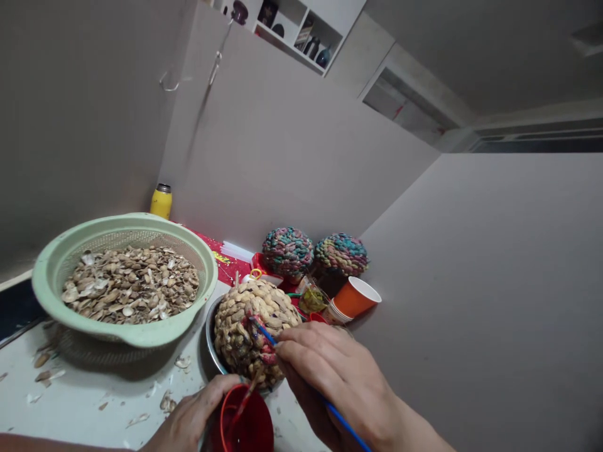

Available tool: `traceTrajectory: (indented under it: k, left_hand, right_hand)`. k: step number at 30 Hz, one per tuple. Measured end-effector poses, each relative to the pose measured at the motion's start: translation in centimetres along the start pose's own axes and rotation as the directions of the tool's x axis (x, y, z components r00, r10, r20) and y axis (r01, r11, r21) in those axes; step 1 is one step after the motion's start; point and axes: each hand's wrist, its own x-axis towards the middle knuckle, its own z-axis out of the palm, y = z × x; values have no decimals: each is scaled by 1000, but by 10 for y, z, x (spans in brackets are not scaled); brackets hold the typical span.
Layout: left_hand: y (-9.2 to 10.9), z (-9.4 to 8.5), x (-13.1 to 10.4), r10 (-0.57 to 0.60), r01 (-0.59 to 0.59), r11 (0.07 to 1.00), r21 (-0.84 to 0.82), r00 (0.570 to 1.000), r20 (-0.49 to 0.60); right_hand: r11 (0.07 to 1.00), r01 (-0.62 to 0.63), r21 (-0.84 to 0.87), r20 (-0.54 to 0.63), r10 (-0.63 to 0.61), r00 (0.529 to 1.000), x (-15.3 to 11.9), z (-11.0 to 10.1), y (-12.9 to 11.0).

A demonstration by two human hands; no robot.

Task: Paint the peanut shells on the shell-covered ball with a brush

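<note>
The right hand (339, 370) is gripping a blue brush (347, 428) much like a pen, with its tip appearing to be touching a pink-red and dark patch on the near face of the shell-covered ball (266, 298). The left hand (191, 411) is grasping a red cup (260, 422) by its left side, just in front of the ball, and a second slender stick (245, 402) is leaning inside it. The ball is sitting in a metal bowl (210, 339) on the tabletop (122, 390), to the right of a green colander (141, 339) that is holding loose shells (136, 285). Two multicoloured balls, one on the left (288, 251) and one on the right (343, 252), are standing behind, near a tipped orange cup (351, 298).

The ball is probably going to be light for its bulk, its bumpy skin stiff yet brittle, so hard pressing is risking cracked or loosened pieces. Its pale top is offering the cleanest hold for a spread palm, while the coloured patch may be smearing under fingers. The red cup is looking light and easily tipped; a hold around its wall is suiting it, kept upright, since its contents are too dark to tell. The brush is looking thin and stiff, best taken low on its handle.
</note>
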Motion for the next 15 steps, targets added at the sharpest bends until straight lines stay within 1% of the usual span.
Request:
traceTrajectory:
  k: [3,5,6,10,11,13,15]
  left_hand:
    - [-3,1,3,-1,2,1000,-13,1000,24]
    - [-1,0,6,-18,19,1000,-13,999,34]
    - [1,-1,7,-24,24,1000,-15,999,39]
    - [7,-4,7,-21,22,1000,-14,999,50]
    - [7,-4,6,-20,21,1000,-13,999,47]
    - [7,-4,3,-18,19,1000,-9,999,29]
    - [6,-4,-1,-4,4,1000,-15,1000,12]
  right_hand:
    - [998,38,-46,12,-37,999,1,-1,-4]
    - [997,48,-54,51,-45,998,0,-2,-7]
    - [997,49,-55,48,-46,998,-1,-2,-8]
    - [999,40,-7,-60,-40,997,-3,0,-10]
    - [1000,13,28,-77,-11,997,-3,0,-10]
    - [990,-90,111,-69,98,993,1,-2,-9]
    - [962,-207,178,-75,223,972,6,-4,-7]
